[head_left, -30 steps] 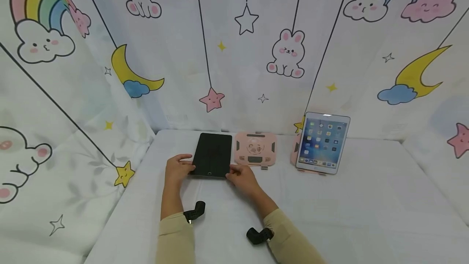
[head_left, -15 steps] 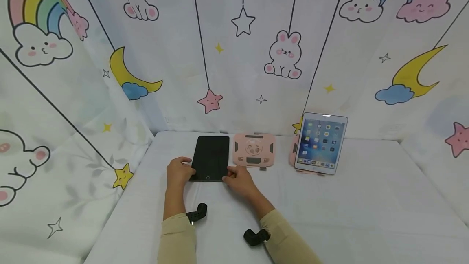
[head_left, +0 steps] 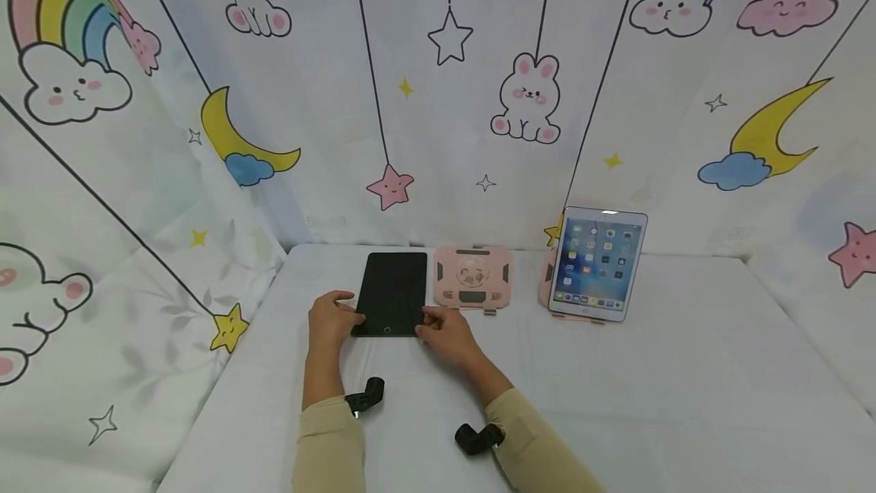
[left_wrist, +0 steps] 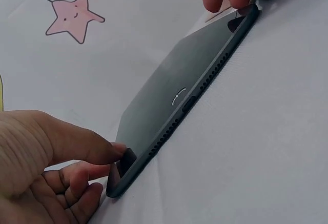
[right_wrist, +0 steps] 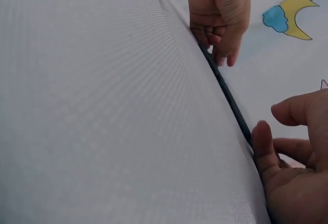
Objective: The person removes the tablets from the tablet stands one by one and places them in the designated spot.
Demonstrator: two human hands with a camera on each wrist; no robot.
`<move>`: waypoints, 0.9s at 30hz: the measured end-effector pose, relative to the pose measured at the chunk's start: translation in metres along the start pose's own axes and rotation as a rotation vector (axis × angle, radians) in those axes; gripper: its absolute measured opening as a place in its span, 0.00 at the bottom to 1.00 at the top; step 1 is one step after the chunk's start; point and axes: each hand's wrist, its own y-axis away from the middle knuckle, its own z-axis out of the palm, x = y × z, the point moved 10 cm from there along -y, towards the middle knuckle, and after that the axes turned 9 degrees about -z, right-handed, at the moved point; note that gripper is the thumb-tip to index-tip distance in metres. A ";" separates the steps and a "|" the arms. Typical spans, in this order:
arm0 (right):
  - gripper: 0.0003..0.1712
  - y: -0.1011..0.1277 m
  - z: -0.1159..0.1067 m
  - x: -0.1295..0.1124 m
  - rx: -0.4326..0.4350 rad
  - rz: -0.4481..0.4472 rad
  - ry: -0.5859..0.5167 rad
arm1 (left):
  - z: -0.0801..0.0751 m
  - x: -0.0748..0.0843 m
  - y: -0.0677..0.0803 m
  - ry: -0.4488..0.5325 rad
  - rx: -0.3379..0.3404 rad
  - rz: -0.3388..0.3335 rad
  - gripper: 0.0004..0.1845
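Note:
A black tablet [head_left: 391, 295] lies dark-screened on the white table, its home button toward me. At its near left corner my left hand [head_left: 332, 318] has the thumb [left_wrist: 110, 152] on the face and the other fingers curled at the side edge, pinching it. My right hand [head_left: 448, 333] is at the near right corner. In the right wrist view its fingertips [right_wrist: 262, 138] touch the tablet's edge, while another digit is raised apart from it. The left wrist view shows the tablet's lower edge [left_wrist: 189, 103], with speaker holes and a port.
Right beside the tablet lies a pink tablet stand [head_left: 472, 277]. Farther right a white tablet [head_left: 598, 265] with a lit home screen leans on another pink stand [head_left: 546, 280]. A patterned curtain [head_left: 328, 97] borders the white table [head_left: 657, 379] at the back and sides.
Over the last second the black tablet has shifted slightly toward me and left, with both hands along its near corners. Since half a second ago, hardly anything differs.

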 end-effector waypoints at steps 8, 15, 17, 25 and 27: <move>0.19 0.002 -0.011 0.004 0.139 0.006 -0.208 | -0.010 0.008 0.004 0.083 0.136 0.042 0.23; 0.18 0.002 -0.041 -0.015 0.271 -0.012 -0.383 | -0.029 0.046 0.023 0.365 0.299 0.203 0.15; 0.17 0.002 -0.057 -0.022 0.317 -0.029 -0.415 | -0.030 0.064 0.034 0.453 0.315 0.277 0.13; 0.15 0.014 -0.159 -0.038 0.567 -0.153 -0.358 | 0.025 0.143 0.081 0.707 0.196 0.488 0.13; 0.14 0.019 -0.182 -0.037 0.622 -0.175 -0.326 | 0.045 0.161 0.090 0.700 0.154 0.514 0.15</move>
